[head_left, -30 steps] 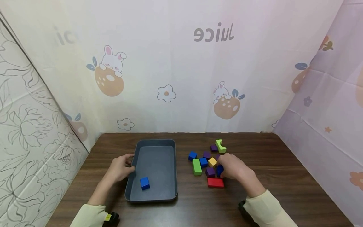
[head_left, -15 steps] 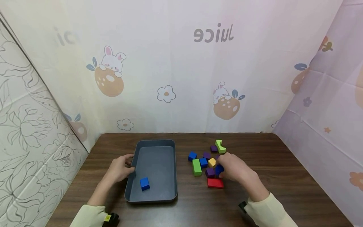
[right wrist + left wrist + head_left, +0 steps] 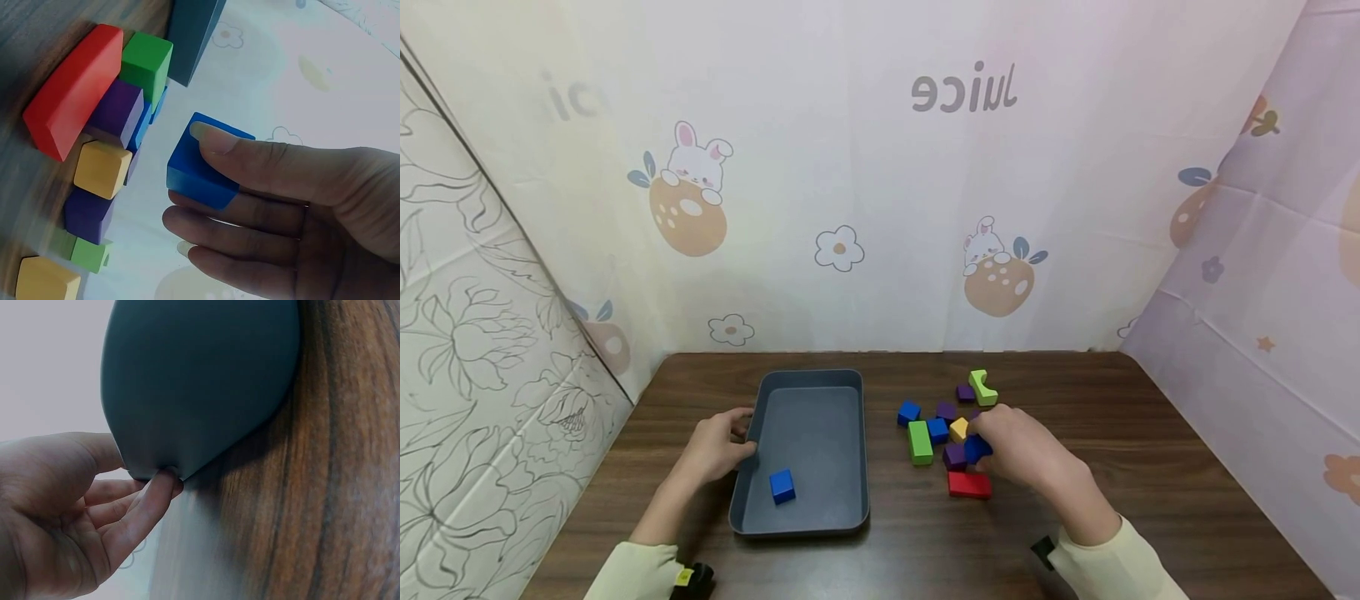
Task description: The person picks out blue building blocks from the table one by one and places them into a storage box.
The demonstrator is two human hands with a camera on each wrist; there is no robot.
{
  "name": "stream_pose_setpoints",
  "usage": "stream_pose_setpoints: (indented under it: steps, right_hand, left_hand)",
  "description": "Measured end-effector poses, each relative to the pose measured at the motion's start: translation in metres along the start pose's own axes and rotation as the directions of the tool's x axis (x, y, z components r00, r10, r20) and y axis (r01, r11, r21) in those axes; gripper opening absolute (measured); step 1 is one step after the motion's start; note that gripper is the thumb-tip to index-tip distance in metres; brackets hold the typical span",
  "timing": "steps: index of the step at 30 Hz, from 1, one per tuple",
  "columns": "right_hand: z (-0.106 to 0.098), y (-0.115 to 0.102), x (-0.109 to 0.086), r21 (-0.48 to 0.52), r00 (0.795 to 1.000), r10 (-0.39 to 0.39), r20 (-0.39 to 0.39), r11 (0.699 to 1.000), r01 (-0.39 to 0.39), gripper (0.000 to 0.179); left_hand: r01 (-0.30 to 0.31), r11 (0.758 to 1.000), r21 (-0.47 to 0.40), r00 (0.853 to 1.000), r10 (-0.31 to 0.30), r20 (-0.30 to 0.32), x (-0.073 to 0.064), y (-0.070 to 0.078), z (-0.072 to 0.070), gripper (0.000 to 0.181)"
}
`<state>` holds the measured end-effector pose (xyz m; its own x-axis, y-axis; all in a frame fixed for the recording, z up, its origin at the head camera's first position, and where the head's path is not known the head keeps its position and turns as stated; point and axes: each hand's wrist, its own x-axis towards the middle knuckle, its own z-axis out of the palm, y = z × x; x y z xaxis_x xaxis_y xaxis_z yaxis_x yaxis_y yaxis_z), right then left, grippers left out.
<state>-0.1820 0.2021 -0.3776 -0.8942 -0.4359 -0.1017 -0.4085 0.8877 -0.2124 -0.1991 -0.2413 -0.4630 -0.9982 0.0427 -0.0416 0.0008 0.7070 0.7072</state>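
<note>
My left hand (image 3: pixel 718 443) is at the left side of the dark grey tray (image 3: pixel 867 450). In the left wrist view its thumb passes behind the tray's rim while the fingers touch the outer wall. A blue cube (image 3: pixel 782 487) lies in the tray's near half. Over to the right, my right hand (image 3: pixel 1022 446) pinches another blue cube (image 3: pixel 203 162) between thumb and fingers, lifted off the table in the right wrist view. Beside it are a purple block (image 3: pixel 954 457), a red block (image 3: pixel 969 485) and a yellow block (image 3: pixel 958 430).
Around the pile lie a green block (image 3: pixel 920 442), blue cubes (image 3: pixel 908 412), purple blocks (image 3: pixel 965 392) and a light green arch block (image 3: pixel 982 388). The brown wooden table (image 3: pixel 925 550) ends at a printed curtain (image 3: pixel 880 183) behind.
The right hand has raised the pinched blue cube slightly and moved it a little to the left. The left hand and tray stay where they were.
</note>
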Motion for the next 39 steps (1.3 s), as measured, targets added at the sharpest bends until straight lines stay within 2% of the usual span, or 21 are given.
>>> stream_pose_setpoints:
  steps: [16,22,27,35,39]
  right_hand:
    - [-0.002,-0.006,0.001,-0.026,0.997,-0.081,-0.009,0.996,0.081,0.029]
    - [-0.005,-0.014,0.007,0.014,0.997,-0.076,0.014,0.997,0.076,0.033]
    - [-0.005,-0.019,0.009,0.001,0.997,-0.073,0.007,0.997,0.073,0.032]
    - [-0.009,-0.027,0.012,-0.010,0.986,-0.164,-0.032,0.987,0.163,0.027]
    - [-0.011,-0.031,0.015,-0.019,0.982,-0.184,-0.042,0.983,0.183,0.028]
  left_hand:
    - [-0.002,1.000,0.012,1.000,0.002,0.003,0.001,-0.001,0.001,0.059]
    - [0.003,1.000,0.017,1.000,-0.003,-0.003,0.000,0.000,-0.001,0.058]
    - [0.011,1.000,0.017,1.000,-0.011,0.003,0.001,-0.001,-0.001,0.059]
    - [0.013,1.000,0.008,1.000,-0.013,0.009,0.003,-0.003,0.001,0.059]
    - [0.013,1.000,0.006,1.000,-0.013,0.008,0.003,-0.003,0.001,0.059]
